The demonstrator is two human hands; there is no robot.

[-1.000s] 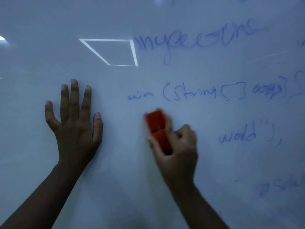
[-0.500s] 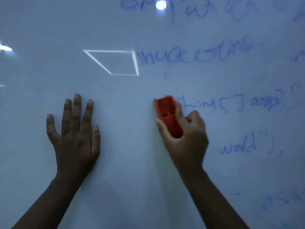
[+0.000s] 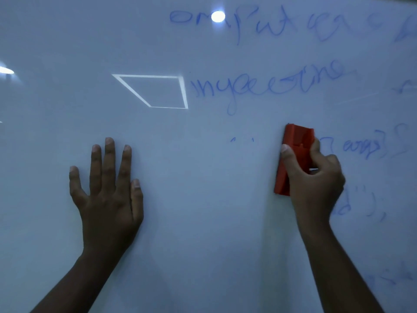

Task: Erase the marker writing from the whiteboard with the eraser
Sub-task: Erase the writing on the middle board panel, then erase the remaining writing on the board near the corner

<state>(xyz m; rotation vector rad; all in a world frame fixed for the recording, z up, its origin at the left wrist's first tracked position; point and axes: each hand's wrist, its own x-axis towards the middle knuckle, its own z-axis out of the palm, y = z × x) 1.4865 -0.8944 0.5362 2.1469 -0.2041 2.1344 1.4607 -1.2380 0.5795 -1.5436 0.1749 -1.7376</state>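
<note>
Right hand (image 3: 316, 181) gripping a red eraser (image 3: 293, 154), pressed upright against the whiteboard (image 3: 203, 222) at mid-right, just left of blue marker writing (image 3: 361, 146). Left hand (image 3: 108, 195) flat on the board, fingers straight and spread, well apart from the eraser.

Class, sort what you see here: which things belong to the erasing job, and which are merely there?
Part of the job:
red eraser
right hand gripping it
blue marker writing
whiteboard

Merely there:
left hand flat on the board
reflected ceiling light
reflected white outline
</note>
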